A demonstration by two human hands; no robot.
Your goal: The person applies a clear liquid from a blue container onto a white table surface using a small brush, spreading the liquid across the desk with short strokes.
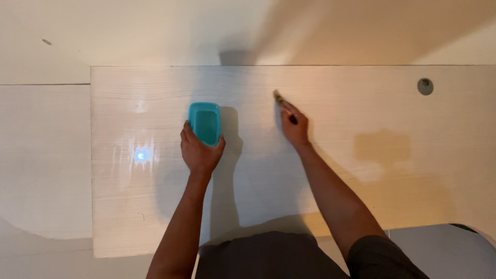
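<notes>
A small teal rectangular container (pixel 205 121) stands on the pale wooden tabletop (pixel 361 175). My left hand (pixel 199 151) grips its near end, thumb on one side and fingers on the other. My right hand (pixel 294 125) rests on the table further right, closed around a thin brush or stick (pixel 278 96). The tip of that stick pokes out beyond my fingers toward the far edge. What fills the container cannot be made out.
A round cable hole (pixel 425 86) sits at the table's far right corner. A lighter, curved desk surface (pixel 41 165) adjoins on the left. A bright light reflection (pixel 140 154) shines on the tabletop left of my left hand.
</notes>
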